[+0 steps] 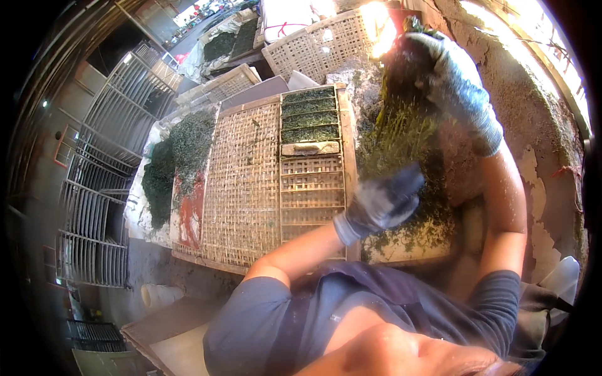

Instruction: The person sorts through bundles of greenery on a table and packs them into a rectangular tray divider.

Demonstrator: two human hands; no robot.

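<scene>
Both my hands wear grey-white work gloves. Raised at the upper right, my right hand [453, 78] is closed on a hanging clump of wet, stringy green seaweed [404, 119]. Below it, slightly blurred, my left hand [384, 202] has its fingers stretched apart and holds nothing visible. It is beside the right edge of a woven bamboo tray [241, 182]. On that tray lies a slatted wooden frame [311, 207]; several upper compartments hold flat green seaweed layers [309, 117]. A small wooden block [310, 148] rests across the frame below them.
Dark green shredded seaweed [182, 147] is heaped on white sheeting left of the tray. More seaweed scraps [420, 241] cover the surface on the right, near a rough wall [533, 156]. Stacked slatted racks [94, 213] stand at the left; another woven tray [320, 47] leans behind.
</scene>
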